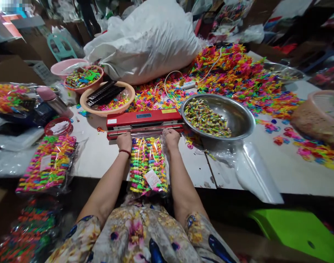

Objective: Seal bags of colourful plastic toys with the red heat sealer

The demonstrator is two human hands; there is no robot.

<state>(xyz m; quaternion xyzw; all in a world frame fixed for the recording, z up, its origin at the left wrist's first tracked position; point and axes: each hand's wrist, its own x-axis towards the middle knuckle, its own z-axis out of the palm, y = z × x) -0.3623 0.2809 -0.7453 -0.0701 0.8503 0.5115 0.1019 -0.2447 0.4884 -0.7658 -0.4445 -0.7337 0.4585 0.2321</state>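
A clear plastic bag packed with rows of small colourful plastic toys, with a white label, hangs over the table's front edge. Its upper end lies at the jaw of a red heat sealer. My left hand is closed on the bag's upper left corner, close to the sealer's front. On the other side my right hand grips the upper right corner with bent fingers. Both hands stay at the sealer's front edge; the fingertips are partly hidden.
A steel bowl of small wrapped pieces stands right of the sealer, with empty plastic bags in front. Filled bags lie left. Behind are a peach basin, a large white sack and heaped toys.
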